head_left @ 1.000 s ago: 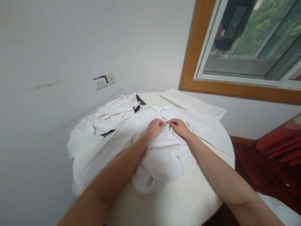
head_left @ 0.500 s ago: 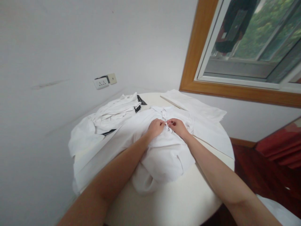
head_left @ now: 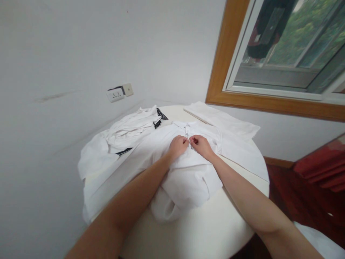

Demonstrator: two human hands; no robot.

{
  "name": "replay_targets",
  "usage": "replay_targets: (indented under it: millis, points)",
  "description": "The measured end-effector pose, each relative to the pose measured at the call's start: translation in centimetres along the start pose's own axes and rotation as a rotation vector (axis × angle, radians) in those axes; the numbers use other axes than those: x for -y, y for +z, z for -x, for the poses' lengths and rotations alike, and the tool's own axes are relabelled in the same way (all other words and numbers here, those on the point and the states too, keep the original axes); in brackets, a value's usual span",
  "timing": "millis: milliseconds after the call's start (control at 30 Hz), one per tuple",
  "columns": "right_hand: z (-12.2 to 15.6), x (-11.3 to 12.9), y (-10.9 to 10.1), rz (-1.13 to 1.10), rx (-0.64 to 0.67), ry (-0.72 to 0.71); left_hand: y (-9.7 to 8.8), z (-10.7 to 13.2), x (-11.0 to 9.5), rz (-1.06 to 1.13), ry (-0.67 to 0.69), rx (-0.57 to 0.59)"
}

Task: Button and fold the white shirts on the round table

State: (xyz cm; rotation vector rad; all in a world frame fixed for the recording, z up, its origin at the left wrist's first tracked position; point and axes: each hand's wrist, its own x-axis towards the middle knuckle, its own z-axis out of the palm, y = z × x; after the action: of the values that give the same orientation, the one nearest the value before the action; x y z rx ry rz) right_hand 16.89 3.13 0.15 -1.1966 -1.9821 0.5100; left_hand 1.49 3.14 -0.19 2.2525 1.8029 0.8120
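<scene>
A white shirt [head_left: 192, 183] lies spread on the round table [head_left: 205, 230], its collar toward the wall and one sleeve stretched out to the left. Just below the collar, my left hand [head_left: 178, 146] pinches the shirt's front placket. Close beside it, my right hand [head_left: 201, 145] pinches the same placket, thumb against forefinger. The fingertips of both hands almost meet there. Any button between them is too small to make out.
At the table's left is a heap of white clothes [head_left: 129, 131] with black striped trim [head_left: 161, 114]. Folded white cloth [head_left: 223, 120] lies at the back right. A wall socket [head_left: 115, 95] and a wood-framed window [head_left: 215, 91] are beyond. Red fabric [head_left: 323, 163] hangs at right.
My right hand has shifted slightly left, and its fingers have drawn in closer to my left fingertips. The cloth between them lies flatter. My left hand has hardly moved.
</scene>
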Motion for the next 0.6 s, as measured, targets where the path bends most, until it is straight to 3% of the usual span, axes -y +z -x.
replay_targets:
  millis: [167,300,600]
  points:
    - [0.2,0.5,-0.3,-0.06,0.017,-0.017,-0.1,0.1,0.0,0.009,-0.008,-0.009]
    - [0.2,0.3,-0.4,-0.127,0.005,0.049,-0.2,0.2,-0.3,0.011,-0.014,-0.004]
    - [-0.9,-0.5,0.5,0.062,-0.029,0.147,-0.4,0.3,-0.3,0.047,0.017,-0.006]
